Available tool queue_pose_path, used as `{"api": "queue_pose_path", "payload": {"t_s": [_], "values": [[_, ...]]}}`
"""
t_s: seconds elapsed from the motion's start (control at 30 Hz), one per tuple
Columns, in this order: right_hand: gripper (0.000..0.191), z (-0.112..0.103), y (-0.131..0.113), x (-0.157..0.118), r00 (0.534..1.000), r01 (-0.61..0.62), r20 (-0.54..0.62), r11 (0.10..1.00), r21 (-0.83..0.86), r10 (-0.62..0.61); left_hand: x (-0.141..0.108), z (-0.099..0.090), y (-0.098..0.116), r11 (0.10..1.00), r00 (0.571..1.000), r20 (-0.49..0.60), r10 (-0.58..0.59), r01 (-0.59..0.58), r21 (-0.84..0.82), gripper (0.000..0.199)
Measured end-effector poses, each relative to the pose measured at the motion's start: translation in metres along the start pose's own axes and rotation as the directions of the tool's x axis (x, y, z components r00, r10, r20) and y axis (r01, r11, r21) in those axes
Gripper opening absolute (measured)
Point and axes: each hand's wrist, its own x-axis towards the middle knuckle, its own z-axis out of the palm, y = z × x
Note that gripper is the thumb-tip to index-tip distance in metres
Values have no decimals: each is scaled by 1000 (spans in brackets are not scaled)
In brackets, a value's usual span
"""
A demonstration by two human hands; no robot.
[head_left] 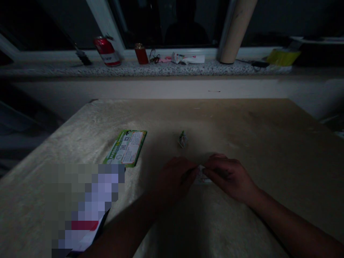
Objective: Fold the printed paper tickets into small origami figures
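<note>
Near the middle of the table, my left hand [178, 175] and my right hand [232, 177] meet at a small whitish packet [202, 176]. Both are closed, their fingertips pinching its upper part from either side. The packet's lower part shows between them, with faint print on it. Just beyond my hands lies a small crumpled green and white wrapper [182, 139]. To the left rests a green printed package [125, 148] with a white label. The light is dim.
A pixelated object [91, 204] covers the table's front left. On the speckled sill [161, 71] stand a red can [107, 52], a reddish jar [141, 53], crumpled wrappers [193, 59], a tan tube [236, 32] and a yellow item [283, 57].
</note>
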Motion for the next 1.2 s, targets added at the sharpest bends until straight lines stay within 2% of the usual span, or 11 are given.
{"api": "queue_pose_path", "payload": {"t_s": [0.13,0.23,0.33,0.4,0.53,0.63,0.77,0.97,1.1,1.2], "values": [[17,5,-4,-6,986,-162,-19,973,167,167,-1,6,5,970,988,6,-153,151,-189,19],[17,6,-6,-6,990,-137,-3,973,185,140,0,7,7,936,982,17,-190,186,-300,17],[17,6,-8,-4,996,-85,9,986,142,84,0,8,7,972,997,-11,-82,77,-222,19],[19,6,-9,-4,987,-158,27,973,169,155,0,10,5,994,996,-67,60,-66,-86,23],[23,6,-9,-4,927,-376,113,878,296,359,-1,14,3,952,943,-153,297,-278,130,24],[23,3,-9,-4,903,-429,132,841,330,409,-3,14,3,914,904,-183,386,-348,208,20],[22,-3,-8,-4,890,-456,145,832,316,433,-3,10,5,887,889,-166,426,-374,271,15],[24,-8,4,-7,887,-460,79,862,212,454,-2,3,6,856,843,-210,496,-432,285,15],[24,-16,9,-8,911,-409,-14,908,95,412,0,-3,3,893,865,-277,419,-339,295,16],[13,-17,2,-7,948,-290,-135,957,17,290,1,-1,0,911,897,-235,375,-309,273,15]]}}
